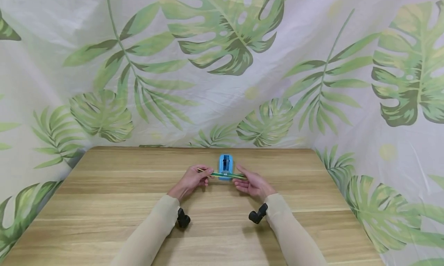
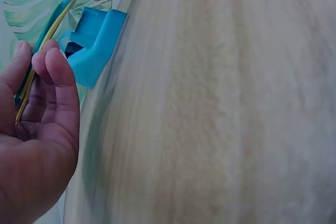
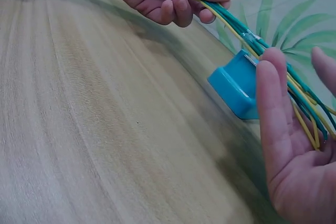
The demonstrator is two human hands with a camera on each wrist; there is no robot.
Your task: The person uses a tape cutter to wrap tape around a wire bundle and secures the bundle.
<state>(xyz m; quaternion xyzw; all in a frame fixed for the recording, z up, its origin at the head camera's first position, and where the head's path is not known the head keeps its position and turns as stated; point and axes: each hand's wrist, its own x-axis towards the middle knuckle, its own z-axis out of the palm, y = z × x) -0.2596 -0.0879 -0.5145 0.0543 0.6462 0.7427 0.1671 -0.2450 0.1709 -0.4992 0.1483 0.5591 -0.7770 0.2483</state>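
A bundle of thin green and yellow wires [image 3: 239, 25] spans the space between both hands, with a shiny clear patch like tape around its middle. My left hand [image 1: 194, 178] pinches one end between thumb and fingers. At the other end, the wires lie across the fingers and palm of my right hand [image 1: 256, 184]; its fingers are straight and the thumb stands apart from them. Just behind and below the bundle is a blue tape dispenser [image 1: 226, 160], its toothed cutting edge facing the hands. In the left wrist view, the dispenser [image 2: 100, 43] shows from the side.
The wooden table [image 1: 222, 227] reaches back to a leaf-patterned cloth [image 1: 215, 88] that hangs behind it and at both sides. A black device is strapped at each wrist, the left one [image 1: 183, 218] and the right one [image 1: 258, 214].
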